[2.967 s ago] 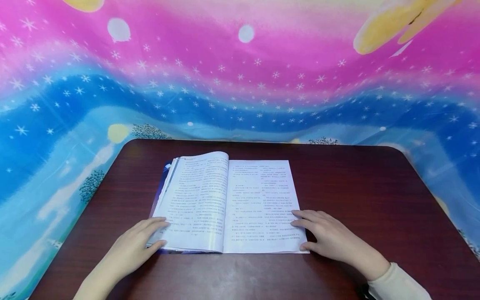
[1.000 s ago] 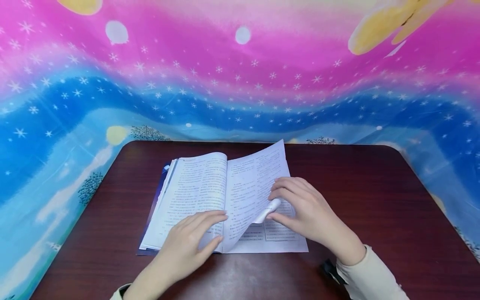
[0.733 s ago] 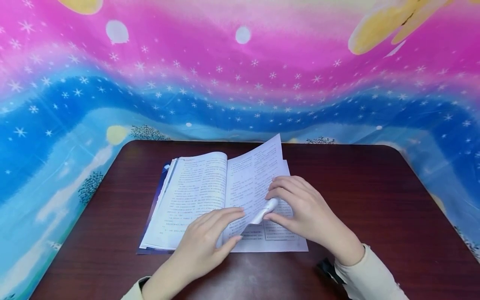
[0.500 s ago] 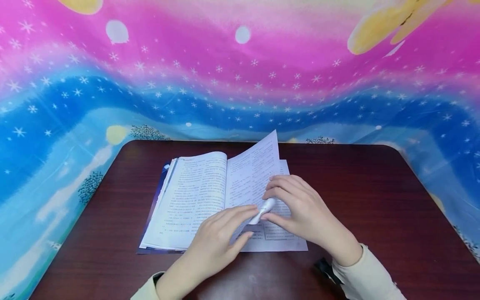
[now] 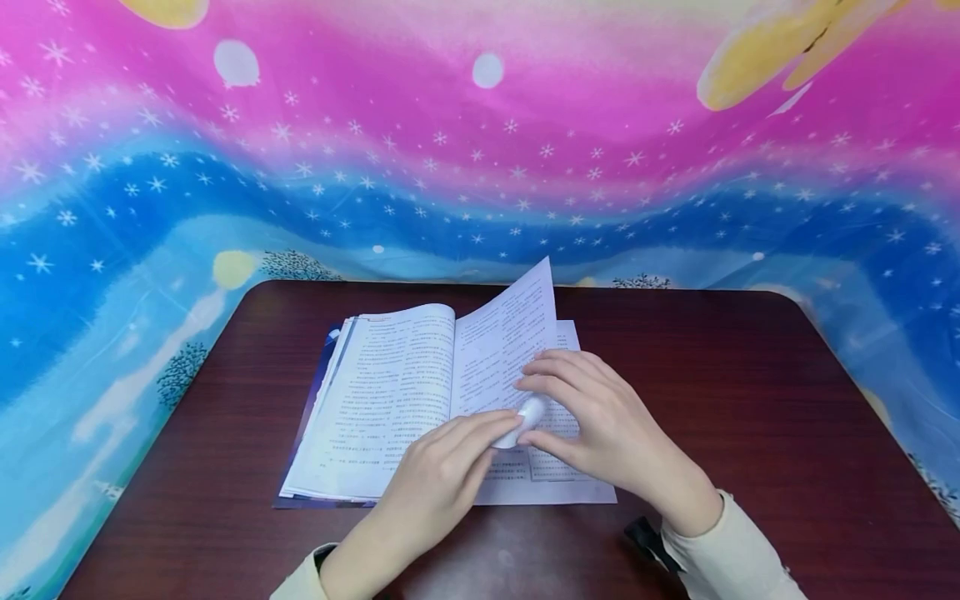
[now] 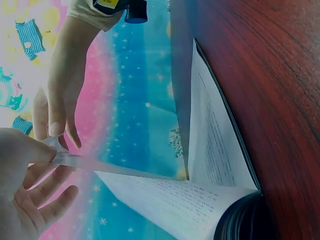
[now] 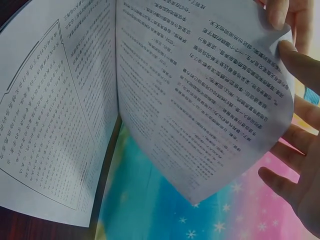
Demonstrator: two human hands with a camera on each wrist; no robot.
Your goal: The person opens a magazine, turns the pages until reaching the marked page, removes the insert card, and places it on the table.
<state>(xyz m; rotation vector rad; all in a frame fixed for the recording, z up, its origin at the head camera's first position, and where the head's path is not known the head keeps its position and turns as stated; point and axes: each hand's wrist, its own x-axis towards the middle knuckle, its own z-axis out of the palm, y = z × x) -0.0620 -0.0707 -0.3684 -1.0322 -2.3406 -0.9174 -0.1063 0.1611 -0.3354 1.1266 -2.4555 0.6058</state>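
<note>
Two hands at one page (image 5: 504, 333) of open book (image 5: 390, 400). Book flat on dark tabletop (image 5: 750, 400), near its middle, printed text on both sides. Page lifted from right half of book, standing tilted over the spine, lower corner curled. Right hand (image 5: 600, 425) over right half of book, thumb and forefinger curled and pinching curled corner of page; other fingers bent above it. Left hand (image 5: 442, 479) at near edge of book, just right of the spine, fingertips (image 5: 501, 421) meeting same curled corner, touching right hand's fingers there. Seen from left wrist: thumb and forefinger of left hand (image 6: 30, 170) pinching thin edge of page (image 6: 165, 195), remaining fingers loosely spread below. Seen from right wrist: page (image 7: 200, 100) bent outward, right hand's fingers (image 7: 300, 60) at its far corner. Cream sleeve (image 5: 742, 550) on right arm. Behind book, pink and blue starry cloth (image 5: 480, 150) hanging as backdrop, also around the tabletop.
</note>
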